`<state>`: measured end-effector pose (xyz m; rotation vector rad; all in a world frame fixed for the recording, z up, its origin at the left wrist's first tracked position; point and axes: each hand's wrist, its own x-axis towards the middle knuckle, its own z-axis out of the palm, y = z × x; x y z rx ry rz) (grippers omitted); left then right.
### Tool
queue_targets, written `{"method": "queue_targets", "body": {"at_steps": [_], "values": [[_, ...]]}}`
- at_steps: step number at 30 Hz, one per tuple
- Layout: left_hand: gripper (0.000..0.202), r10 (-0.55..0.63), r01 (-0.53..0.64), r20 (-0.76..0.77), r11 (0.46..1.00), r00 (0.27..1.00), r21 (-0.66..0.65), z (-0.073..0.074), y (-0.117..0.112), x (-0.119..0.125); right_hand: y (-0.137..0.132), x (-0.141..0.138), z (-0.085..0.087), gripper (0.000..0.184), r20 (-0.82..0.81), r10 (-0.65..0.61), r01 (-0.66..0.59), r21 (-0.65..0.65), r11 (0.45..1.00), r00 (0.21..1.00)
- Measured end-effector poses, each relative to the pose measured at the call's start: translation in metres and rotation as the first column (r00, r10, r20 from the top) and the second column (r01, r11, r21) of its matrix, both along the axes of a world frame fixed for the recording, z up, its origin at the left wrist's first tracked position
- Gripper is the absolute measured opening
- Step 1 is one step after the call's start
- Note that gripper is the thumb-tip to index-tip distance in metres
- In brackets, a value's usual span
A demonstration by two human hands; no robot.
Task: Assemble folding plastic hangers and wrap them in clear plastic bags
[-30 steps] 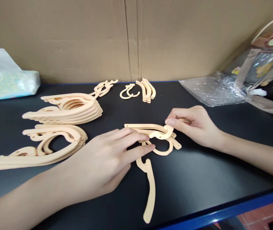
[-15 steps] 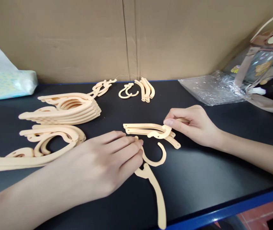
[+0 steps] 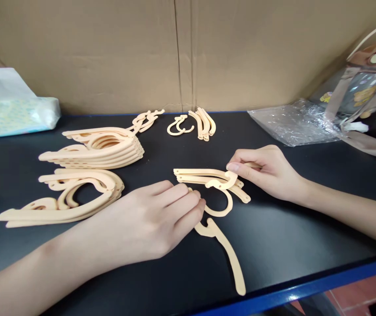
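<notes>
My left hand [image 3: 148,224] rests on the black table [image 3: 290,237], its fingers pinched together on the top of a cream plastic hook piece [image 3: 222,243], whose long arm points toward the front edge. My right hand [image 3: 267,171] pinches another cream hook piece [image 3: 221,182] that lies on top of a few flat curved arm pieces [image 3: 201,175]. The two hook pieces touch or overlap between my hands.
Two stacks of large cream hanger parts [image 3: 99,149] [image 3: 72,197] lie at the left. Small hooks [image 3: 178,125] and short arm pieces [image 3: 204,123] sit near the cardboard wall [image 3: 181,52]. A tissue pack [image 3: 13,114] lies far left, a clear plastic bag [image 3: 293,123] at right.
My left hand has drawn its fingers in and turned the hook piece, so its long arm swung from pointing straight down to slanting toward the lower right. My right hand stayed put.
</notes>
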<state>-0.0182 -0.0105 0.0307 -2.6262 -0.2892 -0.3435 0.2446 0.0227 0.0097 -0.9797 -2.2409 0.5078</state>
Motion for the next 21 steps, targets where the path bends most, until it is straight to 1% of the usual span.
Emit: {"method": "queue_targets", "body": {"at_steps": [8, 14, 18, 21], "values": [[0.043, 0.016, -0.016, 0.012, 1.0, 1.0, -0.009, -0.0021, 0.0018, -0.003, 0.0002, 0.0003, -0.0008, 0.036, 0.006, 0.005, -0.005, 0.009, 1.0, 1.0], [0.041, 0.027, -0.025, 0.034, 0.998, 0.999, -0.051, -0.0031, 0.0014, -0.004, 0.001, 0.0001, -0.0009, 0.035, 0.007, 0.005, -0.005, 0.001, 1.0, 1.0], [0.03, 0.012, 0.011, 0.129, 0.984, 0.992, -0.175, -0.0055, -0.0005, -0.0043, 0.0005, 0.0009, -0.0011, 0.035, 0.01, 0.003, -0.003, 0.003, 1.0, 1.0], [0.031, 0.011, 0.029, 0.139, 0.959, 0.99, -0.282, -0.0059, -0.0038, -0.0023, 0.0, 0.0012, -0.0014, 0.036, 0.003, 0.002, -0.002, -0.006, 1.0, 1.0]]}}
